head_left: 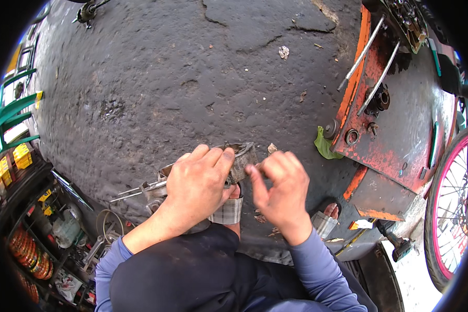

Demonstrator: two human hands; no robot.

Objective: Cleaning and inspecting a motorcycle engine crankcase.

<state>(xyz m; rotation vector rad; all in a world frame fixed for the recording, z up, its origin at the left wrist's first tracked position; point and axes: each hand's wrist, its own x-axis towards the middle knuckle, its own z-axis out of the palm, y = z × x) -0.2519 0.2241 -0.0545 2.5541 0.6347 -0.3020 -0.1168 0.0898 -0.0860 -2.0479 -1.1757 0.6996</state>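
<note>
Above the ground (140, 93), grasping the casting (246, 162) with the left hand (198, 176)

Cannot tell the grip of the right hand (282, 188); best brace firmly, work lightly.

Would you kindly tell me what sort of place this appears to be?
Perhaps a vehicle repair workshop: the left hand grips a worn metal part, dark metal pieces lie on a stained red platform, and a pink-rimmed wheel stands at right.
</note>
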